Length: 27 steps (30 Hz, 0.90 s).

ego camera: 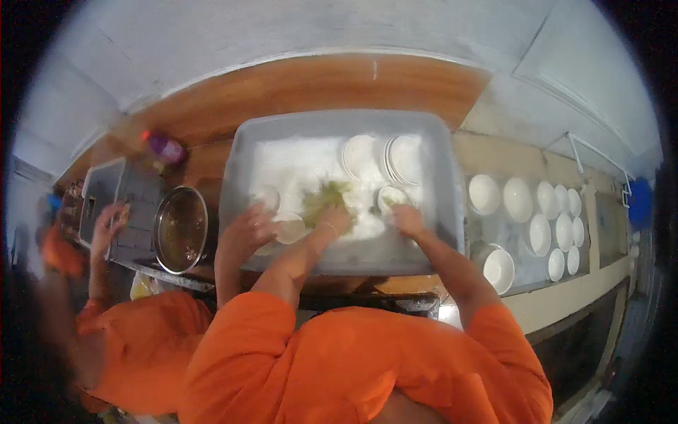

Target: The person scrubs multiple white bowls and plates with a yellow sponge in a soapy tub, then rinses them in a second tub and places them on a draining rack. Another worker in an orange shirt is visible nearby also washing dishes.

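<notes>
A large translucent plastic tub (339,117) lies in front of me. My left hand (331,216) is down in its middle, on a blurred yellow-green mass (318,200); whether the fingers close around it is hidden. On the right, my right hand (409,220) grips the rim of a small white bowl (391,194) with a yellow-green bit inside. White plates stand at the tub's back right, one plate (361,157) beside a stack (407,159). A co-worker's hand (253,229) reaches in at the left, by another white bowl (290,229).
Several white bowls (518,199) sit in a recessed basin (498,233) at the right. Left of the tub are a round metal tray (181,229), a purple bottle (168,149) with a red cap and a grey crate (139,191). The co-worker's other hand (108,229) is at the crate.
</notes>
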### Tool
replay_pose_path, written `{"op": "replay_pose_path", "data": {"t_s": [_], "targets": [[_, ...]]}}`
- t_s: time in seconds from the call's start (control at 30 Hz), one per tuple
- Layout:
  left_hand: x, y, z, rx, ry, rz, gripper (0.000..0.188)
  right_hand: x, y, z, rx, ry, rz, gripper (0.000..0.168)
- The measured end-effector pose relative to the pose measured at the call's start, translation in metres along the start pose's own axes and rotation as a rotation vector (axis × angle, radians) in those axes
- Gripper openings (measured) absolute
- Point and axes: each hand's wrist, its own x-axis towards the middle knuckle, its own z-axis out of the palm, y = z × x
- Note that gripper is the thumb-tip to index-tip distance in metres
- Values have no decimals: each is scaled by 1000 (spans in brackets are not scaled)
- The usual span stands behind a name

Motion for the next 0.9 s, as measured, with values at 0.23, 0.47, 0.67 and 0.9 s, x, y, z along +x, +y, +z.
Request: {"op": "replay_pose_path", "data": {"t_s": [0.23, 0.47, 0.67, 0.9], "targets": [[-24, 64, -120, -953, 414, 137, 38, -46, -75, -62, 1616, 158, 143, 19], [4, 57, -140, -900, 631, 394, 30, -41, -69, -62, 1424, 338, -96, 22], [34, 40, -132, -720, 574, 476, 26, -58, -83, -89, 971, 211, 18, 21], [17, 25, -166, -2414, -655, -279, 41, -84, -83, -106, 1683, -8, -50, 21]]}}
